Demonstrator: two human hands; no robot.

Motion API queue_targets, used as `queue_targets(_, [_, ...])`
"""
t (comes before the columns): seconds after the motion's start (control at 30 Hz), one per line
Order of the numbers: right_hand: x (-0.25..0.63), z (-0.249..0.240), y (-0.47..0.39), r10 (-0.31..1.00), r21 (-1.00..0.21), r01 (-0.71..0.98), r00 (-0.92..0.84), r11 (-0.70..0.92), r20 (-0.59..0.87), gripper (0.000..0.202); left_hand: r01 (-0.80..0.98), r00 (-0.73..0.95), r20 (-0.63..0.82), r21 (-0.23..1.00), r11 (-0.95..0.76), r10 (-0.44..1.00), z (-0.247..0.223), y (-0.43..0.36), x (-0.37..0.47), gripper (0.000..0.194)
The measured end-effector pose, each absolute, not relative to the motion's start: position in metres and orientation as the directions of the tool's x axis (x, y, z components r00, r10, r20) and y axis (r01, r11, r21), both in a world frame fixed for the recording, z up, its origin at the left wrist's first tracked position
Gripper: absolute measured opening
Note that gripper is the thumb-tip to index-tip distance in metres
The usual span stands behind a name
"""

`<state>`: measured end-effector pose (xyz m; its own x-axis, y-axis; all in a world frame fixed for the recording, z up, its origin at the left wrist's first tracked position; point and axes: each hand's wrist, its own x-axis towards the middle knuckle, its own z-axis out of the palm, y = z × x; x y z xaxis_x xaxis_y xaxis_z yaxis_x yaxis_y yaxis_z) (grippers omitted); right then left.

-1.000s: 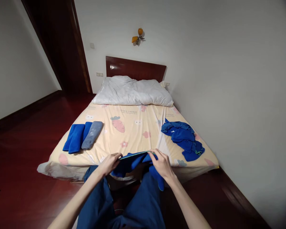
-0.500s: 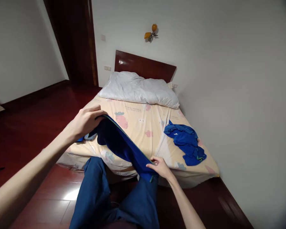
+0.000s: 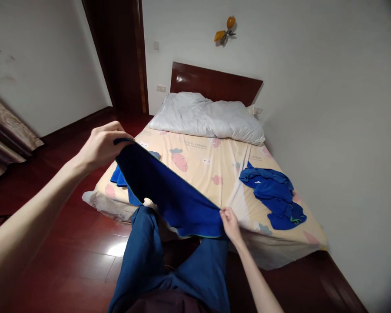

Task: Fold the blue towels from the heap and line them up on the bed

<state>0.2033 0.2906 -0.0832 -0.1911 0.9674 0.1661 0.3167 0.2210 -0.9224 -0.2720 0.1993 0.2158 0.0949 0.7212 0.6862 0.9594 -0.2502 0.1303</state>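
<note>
A dark blue cloth (image 3: 179, 198) with a green stitched edge hangs stretched between my two hands, above my knees and the foot of the bed. My left hand (image 3: 106, 141) pinches its upper left corner and is held higher. Lower down, my right hand (image 3: 230, 221) grips the opposite corner. On the right of the bed lies a crumpled heap of blue cloths (image 3: 270, 195). Partly hidden behind the held cloth, more blue cloth (image 3: 119, 177) rests at the bed's left front corner.
The bed (image 3: 198, 161) has a cream sheet printed with strawberries and a grey-white quilt (image 3: 208, 117) below a dark wooden headboard (image 3: 215, 82). A wall (image 3: 339, 108) runs along the right. Curtains (image 3: 6, 139) hang at the left above the dark red floor (image 3: 68, 217).
My hands have moved apart and the cloth is spread wider, showing more of its face. My left hand is farther left and higher. The view has turned a little to the left.
</note>
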Motion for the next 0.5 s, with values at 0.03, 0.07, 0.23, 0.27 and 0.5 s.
queue_targets(0.03, [0.212, -0.068, 0.302, 0.971, -0.921, 0.316, -0.148, 0.228, 0.190, 0.045, 0.962, 0.076, 0.674, 0.143, -0.231, 0.735, 0.215, 0.200, -0.278, 0.029])
queue_targets(0.07, [0.222, -0.051, 0.312, 0.969, -0.914, 0.325, -0.116, 0.244, 0.218, 0.047, 0.964, 0.063, 0.656, 0.156, -0.217, 0.752, 0.213, 0.201, -0.284, 0.030])
queue_targets(0.23, [0.280, 0.028, 0.341, 0.931, -0.785, 0.515, -0.293, 0.344, 0.216, 0.052, 0.958, -0.028, 0.593, 0.247, -0.149, 0.805, 0.194, 0.211, -0.302, 0.034])
queue_targets(0.27, [0.291, 0.038, 0.343, 0.910, -0.731, 0.568, -0.371, 0.379, 0.183, 0.051, 0.957, -0.054, 0.586, 0.262, -0.126, 0.808, 0.189, 0.214, -0.304, 0.033])
queue_targets(0.5, [0.340, 0.050, 0.366, 0.832, -0.408, 0.728, -0.521, 0.551, 0.191, 0.041, 0.941, -0.086, 0.532, 0.320, -0.106, 0.843, 0.177, 0.238, -0.298, 0.029])
